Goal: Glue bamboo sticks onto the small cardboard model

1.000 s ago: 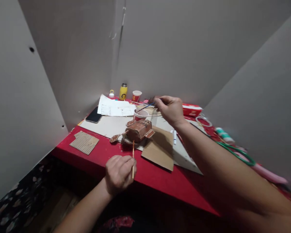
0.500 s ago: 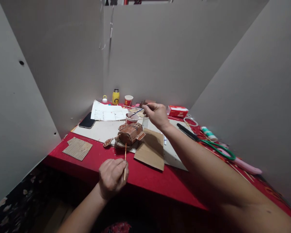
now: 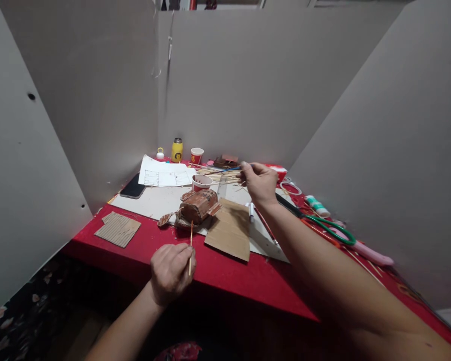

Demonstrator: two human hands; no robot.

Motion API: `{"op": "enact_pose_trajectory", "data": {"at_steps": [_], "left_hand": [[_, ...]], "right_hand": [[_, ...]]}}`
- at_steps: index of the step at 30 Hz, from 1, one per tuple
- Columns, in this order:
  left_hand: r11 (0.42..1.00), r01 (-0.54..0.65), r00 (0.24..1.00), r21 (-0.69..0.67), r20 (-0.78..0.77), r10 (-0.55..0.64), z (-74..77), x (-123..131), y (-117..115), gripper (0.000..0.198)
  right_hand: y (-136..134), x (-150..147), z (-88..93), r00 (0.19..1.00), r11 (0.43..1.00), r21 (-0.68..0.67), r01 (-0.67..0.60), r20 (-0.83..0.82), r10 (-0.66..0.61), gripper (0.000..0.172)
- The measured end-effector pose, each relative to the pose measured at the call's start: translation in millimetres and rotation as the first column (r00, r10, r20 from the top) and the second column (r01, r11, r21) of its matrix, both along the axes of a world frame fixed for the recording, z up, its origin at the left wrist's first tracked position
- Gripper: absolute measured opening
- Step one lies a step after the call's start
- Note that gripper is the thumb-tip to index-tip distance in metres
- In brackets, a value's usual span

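Observation:
My left hand (image 3: 173,273) is closed around a thin wooden stick (image 3: 191,246) whose far end, stained orange-brown, meets the front of a brown-painted cardboard model (image 3: 200,206). The model has a rounded body with flaps and a paddle-like piece at its left. Over the back of the board, my right hand (image 3: 260,184) pinches a slim blue paintbrush (image 3: 231,170), its tip pointing left. Just behind the model stands a paper cup (image 3: 202,184) with brown paint on its inner wall, below and left of the brush.
Flat cardboard (image 3: 229,235) lies right of the model, and a corrugated piece (image 3: 118,229) at left. Behind are a phone (image 3: 133,187), drawn paper (image 3: 169,175), a yellow bottle (image 3: 177,150) and another cup (image 3: 197,156). Green-handled scissors (image 3: 334,226) rest at right. Grey panels surround the table.
My right hand has lifted the paintbrush out of the paint cup and moved right. My left hand keeps the stick at the model. The view has shifted slightly.

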State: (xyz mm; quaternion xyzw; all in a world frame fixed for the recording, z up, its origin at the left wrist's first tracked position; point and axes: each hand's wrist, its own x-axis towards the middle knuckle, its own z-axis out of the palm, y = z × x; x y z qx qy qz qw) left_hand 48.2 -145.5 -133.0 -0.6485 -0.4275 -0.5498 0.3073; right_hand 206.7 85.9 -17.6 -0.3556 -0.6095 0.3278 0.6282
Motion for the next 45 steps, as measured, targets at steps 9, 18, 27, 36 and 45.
{"op": "enact_pose_trajectory", "data": {"at_steps": [9,18,27,36,45], "left_hand": [[0.999,0.034,0.999,0.017,0.003,-0.034,-0.3,0,0,0.028],[1.000,0.017,1.000,0.025,0.005,-0.017,1.4,1,0,0.025],[1.000,0.020,1.000,0.015,-0.002,-0.020,1.6,1,1,0.026],[0.999,0.044,0.999,0.003,0.010,-0.044,-2.1,0,1,0.027],[1.000,0.023,1.000,-0.003,0.006,-0.023,-1.7,1,1,0.026]], "right_hand": [[-26,27,0.2,0.936,0.932,-0.323,-0.165,-0.348,0.045,0.029],[-114,52,-19.5,0.997,0.993,0.096,-0.071,-0.024,0.074,0.030],[-128,41,-31.4,0.975,0.917,0.392,-0.073,0.223,-0.018,0.018],[-133,52,-36.6,0.902,0.831,0.526,-0.179,0.424,-0.074,0.010],[-126,39,-26.1,0.931,0.807,0.571,-0.151,0.357,-0.078,0.011]]}}
